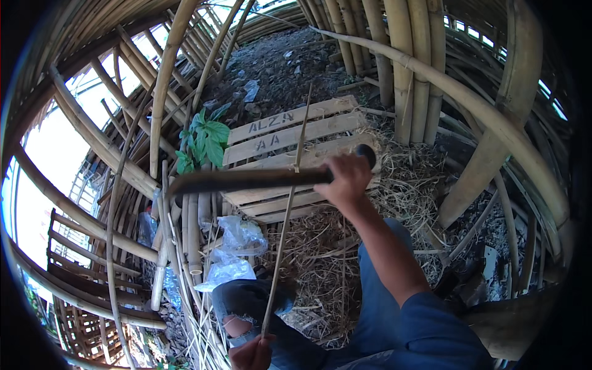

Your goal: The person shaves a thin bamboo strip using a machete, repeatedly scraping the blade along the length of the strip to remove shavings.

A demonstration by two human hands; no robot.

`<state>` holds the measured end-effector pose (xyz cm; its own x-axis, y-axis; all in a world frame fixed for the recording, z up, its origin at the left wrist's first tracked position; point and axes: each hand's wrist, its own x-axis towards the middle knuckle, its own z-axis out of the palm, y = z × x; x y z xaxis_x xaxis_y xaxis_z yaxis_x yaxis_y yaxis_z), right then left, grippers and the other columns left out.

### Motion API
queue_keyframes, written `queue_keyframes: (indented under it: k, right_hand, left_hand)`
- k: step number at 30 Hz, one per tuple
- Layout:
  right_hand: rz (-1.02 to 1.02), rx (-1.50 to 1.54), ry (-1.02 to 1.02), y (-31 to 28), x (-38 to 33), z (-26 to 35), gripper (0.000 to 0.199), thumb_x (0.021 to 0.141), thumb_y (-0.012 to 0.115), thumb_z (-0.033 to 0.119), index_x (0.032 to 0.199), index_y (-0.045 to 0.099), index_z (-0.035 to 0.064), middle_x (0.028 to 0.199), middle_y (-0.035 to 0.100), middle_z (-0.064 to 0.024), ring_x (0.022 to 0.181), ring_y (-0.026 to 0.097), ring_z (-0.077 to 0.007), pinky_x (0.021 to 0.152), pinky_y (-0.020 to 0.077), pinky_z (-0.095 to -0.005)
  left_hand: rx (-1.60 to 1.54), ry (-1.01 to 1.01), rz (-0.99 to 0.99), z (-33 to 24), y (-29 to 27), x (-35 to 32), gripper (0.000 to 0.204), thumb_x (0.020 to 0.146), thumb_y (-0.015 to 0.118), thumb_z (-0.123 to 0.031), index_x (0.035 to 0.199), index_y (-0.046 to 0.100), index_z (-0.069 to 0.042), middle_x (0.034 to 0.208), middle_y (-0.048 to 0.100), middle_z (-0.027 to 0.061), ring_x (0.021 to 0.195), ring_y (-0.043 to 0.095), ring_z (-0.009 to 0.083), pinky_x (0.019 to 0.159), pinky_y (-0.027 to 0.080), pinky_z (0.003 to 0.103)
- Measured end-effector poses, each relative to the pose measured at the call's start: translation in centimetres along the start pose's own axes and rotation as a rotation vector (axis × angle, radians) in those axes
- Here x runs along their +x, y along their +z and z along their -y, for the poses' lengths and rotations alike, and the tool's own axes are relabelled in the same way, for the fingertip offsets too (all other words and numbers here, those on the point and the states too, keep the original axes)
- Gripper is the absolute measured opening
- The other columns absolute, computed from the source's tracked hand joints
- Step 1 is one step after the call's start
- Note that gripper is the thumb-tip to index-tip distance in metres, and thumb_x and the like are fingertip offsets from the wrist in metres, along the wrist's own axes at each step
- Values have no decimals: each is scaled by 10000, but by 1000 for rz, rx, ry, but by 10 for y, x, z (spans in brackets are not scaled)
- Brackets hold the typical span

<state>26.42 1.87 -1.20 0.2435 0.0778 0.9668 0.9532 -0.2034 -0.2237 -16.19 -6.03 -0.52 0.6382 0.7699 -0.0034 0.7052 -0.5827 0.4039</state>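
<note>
Bamboo strip [285, 209] upright at centre, pinched at 6 o'clock by left hand [251, 353]; dark machete [246, 180] level, pointing 9 o'clock, right hand [349, 179] fingers wrapped on handle, over wooden pallet [290, 132]

Right hand [349, 179] grips long dark blade [246, 180], which bars passage toward 9 o'clock. Left hand [251, 353] pinches thin bamboo strip [285, 213] — upright line cutting straight across blade. Open room only over wooden pallet [290, 132] and straw litter [394, 197], toward 12 and 3 o'clock. Bamboo poles [401, 68] wall off 1 o'clock; curved pole [493, 117] sweeps across 2 o'clock. Stacked culms [185, 222] and plastic bags [237, 246] crowd 8 o'clock — tight there. Leafy plant [203, 142] at 10 o'clock. Own knees [246, 302] block low centre.
</note>
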Motion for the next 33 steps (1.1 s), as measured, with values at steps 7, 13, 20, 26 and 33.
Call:
queue_keyframes:
  k: [7,13,20,26,33]
  right_hand:
    - [124,-12,4,-8,-3,14,386,401,793,205,629,487,146,559,504,-9,511,511,-210,496,342,-365]
    - [195,-334,191,7,-2,-23,306,441,749,159,600,489,123,570,544,-28,510,548,-251,504,402,-384]
    - [184,-10,73,-9,-3,-10,322,415,747,192,655,539,140,605,554,-18,559,556,-234,551,414,-378]
    - [274,55,5,-15,-12,11,367,373,763,222,665,561,128,608,546,-14,580,555,-211,566,412,-373]
    - [306,-22,23,-12,-6,8,317,412,757,182,658,563,133,630,568,-14,604,577,-226,583,430,-374]
  left_hand:
    - [-628,-337,32,-32,-19,3,203,964,507,-161,938,651,-20,576,459,-36,507,428,62,454,339,238]
    - [238,165,19,16,3,-24,152,908,560,-140,910,645,-14,549,496,70,444,445,122,430,364,299]
    - [-504,-301,58,-7,-9,-11,239,973,494,-219,922,631,-30,561,469,-44,448,424,52,394,300,232]
    - [-934,-547,181,-13,-13,7,245,982,490,-251,875,573,-46,594,467,-34,443,416,49,373,296,200]
    - [-1123,-666,239,-23,-4,0,239,983,487,-268,869,554,-70,583,447,-42,419,398,59,356,283,208]
